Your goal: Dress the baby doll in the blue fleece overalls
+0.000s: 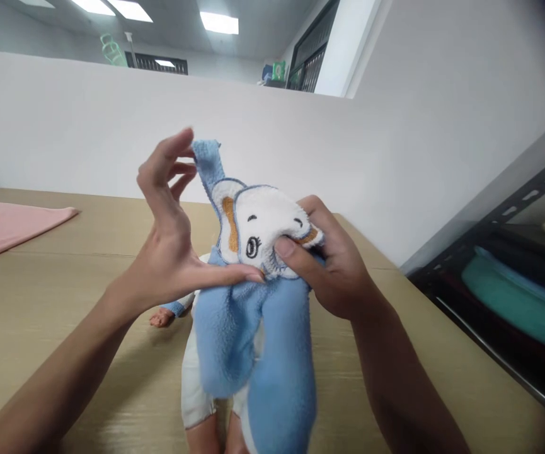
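A small pair of light blue fleece overalls (pixel 281 340) with a white animal-face bib (pixel 267 214) is held up in front of me. My right hand (pixel 333 258) grips the bib's right side, thumb in front and fingers behind, creasing the face. My left hand (pixel 168 221) spreads wide: its thumb lies across the bib's lower left, its fingertips at the upright blue strap (pixel 209 161). How firmly they pinch the strap is partly hidden. Under the overalls a doll (pixel 196 384) in white shorts lies on the table; its hand (pixel 161 317) shows at the left, and its head is hidden.
The brown table (pixel 87 353) runs back to a low white wall (pixel 111 126). A pink cloth (pixel 17 224) lies at the left. Along the right side stands a black metal rack (pixel 503 233) holding folded fabric, including a teal piece (pixel 518 302).
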The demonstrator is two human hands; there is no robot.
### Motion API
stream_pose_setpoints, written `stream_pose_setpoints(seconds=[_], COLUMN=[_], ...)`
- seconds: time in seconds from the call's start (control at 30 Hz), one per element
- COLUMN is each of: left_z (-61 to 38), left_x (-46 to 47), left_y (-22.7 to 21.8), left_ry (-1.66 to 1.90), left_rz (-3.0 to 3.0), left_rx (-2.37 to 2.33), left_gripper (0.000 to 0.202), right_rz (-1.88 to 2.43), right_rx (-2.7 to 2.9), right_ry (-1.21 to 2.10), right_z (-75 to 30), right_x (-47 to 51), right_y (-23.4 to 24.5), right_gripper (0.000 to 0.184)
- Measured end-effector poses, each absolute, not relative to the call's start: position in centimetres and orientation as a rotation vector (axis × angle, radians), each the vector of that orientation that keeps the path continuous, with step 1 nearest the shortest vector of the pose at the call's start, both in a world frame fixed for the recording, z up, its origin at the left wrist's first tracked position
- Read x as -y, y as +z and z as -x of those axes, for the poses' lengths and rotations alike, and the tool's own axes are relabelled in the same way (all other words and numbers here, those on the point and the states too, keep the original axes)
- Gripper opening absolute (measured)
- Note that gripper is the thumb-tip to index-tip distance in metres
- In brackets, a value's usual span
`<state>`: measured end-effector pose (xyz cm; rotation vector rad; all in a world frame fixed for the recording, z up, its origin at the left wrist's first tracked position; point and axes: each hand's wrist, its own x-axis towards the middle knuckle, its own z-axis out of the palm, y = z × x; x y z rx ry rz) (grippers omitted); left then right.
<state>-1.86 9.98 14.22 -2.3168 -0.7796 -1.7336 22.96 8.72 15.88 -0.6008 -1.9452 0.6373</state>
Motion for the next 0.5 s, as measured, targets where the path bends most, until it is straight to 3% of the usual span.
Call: stream_pose_setpoints(seconds=[0.07, 0.27, 0.4, 0.5], left_z=[2.0, 2.5, 2.8, 2.9], left_x=[-9.1, -8.8, -9.3, -9.6], left_y=[14.8, 15.4, 14.9, 14.7], left_ry=[-1.586, -1.453, -1.701, -1.768], left_rz=[2.245, 2.581, 2.911, 3.040], left_rx=[0.883, 0.895, 0.953, 1.105], left_gripper=[0.123, 0.044, 0.031, 0.038], right_rz=[0.597, 0.678, 0.797, 0.859], right_rx=[1.933, 1.989, 2.334, 2.482], right_ry=[0.635, 0.748, 0.907, 0.848], right_z=[-22.8, -23.0, -23.9, -24.3], right_x=[-8.9, -9.1, -9.9, -10.3], right_y=[15.7, 16.0, 16.5, 16.5], right_gripper=[0.011, 0.027, 0.049, 0.030])
